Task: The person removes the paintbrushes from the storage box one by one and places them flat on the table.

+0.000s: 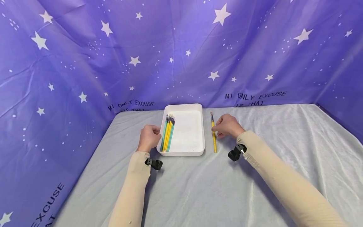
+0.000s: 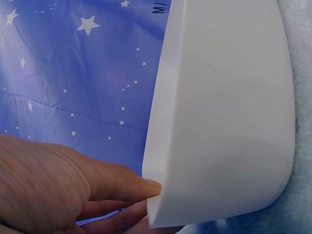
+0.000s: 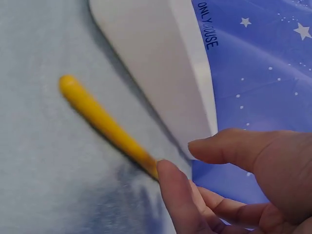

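Note:
A white rectangular tray (image 1: pixel 188 130) lies on the cloth, with a bundle of yellow and teal paintbrushes (image 1: pixel 168 134) along its left side. My left hand (image 1: pixel 149 138) pinches the tray's left rim; the left wrist view shows the thumb (image 2: pixel 146 187) against the wall. A single yellow paintbrush (image 1: pixel 214 145) with a dark ferrule lies right of the tray, bristles pointing away from me. Over its middle is my right hand (image 1: pixel 227 126). In the right wrist view, thumb and index finger (image 3: pixel 178 195) stand apart, with the yellow handle (image 3: pixel 107 126) passing behind the index fingertip.
Grey plush cloth (image 1: pixel 181 189) covers the table. Behind and at both sides hangs a purple curtain (image 1: pixel 170 47) with white stars and printed words. Each sleeved wrist wears a small black camera (image 1: pixel 154 163).

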Demonstrator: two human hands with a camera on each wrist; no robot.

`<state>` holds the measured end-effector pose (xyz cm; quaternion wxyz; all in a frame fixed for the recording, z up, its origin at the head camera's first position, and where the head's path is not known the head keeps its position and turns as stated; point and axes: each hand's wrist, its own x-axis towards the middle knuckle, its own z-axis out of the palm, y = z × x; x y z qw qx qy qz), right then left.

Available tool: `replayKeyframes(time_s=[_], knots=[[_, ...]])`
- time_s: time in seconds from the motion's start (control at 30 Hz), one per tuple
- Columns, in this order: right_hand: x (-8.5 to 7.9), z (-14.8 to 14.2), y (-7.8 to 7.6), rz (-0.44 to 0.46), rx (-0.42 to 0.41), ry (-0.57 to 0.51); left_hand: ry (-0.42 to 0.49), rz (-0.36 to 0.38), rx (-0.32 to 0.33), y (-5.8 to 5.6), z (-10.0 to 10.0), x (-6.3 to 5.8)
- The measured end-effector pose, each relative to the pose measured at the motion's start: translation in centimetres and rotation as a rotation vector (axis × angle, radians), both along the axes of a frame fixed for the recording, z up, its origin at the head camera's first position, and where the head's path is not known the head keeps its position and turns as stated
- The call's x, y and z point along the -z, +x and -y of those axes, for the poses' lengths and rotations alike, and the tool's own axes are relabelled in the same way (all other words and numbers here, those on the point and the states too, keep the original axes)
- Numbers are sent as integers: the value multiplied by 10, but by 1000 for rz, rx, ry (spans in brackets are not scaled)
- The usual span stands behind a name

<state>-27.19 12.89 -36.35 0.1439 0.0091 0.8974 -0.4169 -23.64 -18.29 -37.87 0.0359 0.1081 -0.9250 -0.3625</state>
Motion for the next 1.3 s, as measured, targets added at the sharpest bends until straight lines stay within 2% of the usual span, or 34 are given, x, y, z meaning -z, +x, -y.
replayKeyframes(time_s=[0.23, 0.5, 0.6, 0.73, 1.1, 1.3], knots=[[-11, 11, -3, -34, -3, -25, -5, 1, 0, -1, 1, 1], [-27, 38, -5, -54, -3, -76, -8, -8, 2, -1, 1, -1], [-30, 49, -6, -30, -5, -131, -5, -7, 4, -1, 1, -1], [-32, 62, -7, -3, -5, -149, 6, 5, 4, 0, 0, -1], [-29, 101, -13, 6, -3, -134, 5, 1, 5, 0, 1, -1], [-19, 121, -18, 46, -9, -54, 9, 5, 5, 0, 1, -1]])
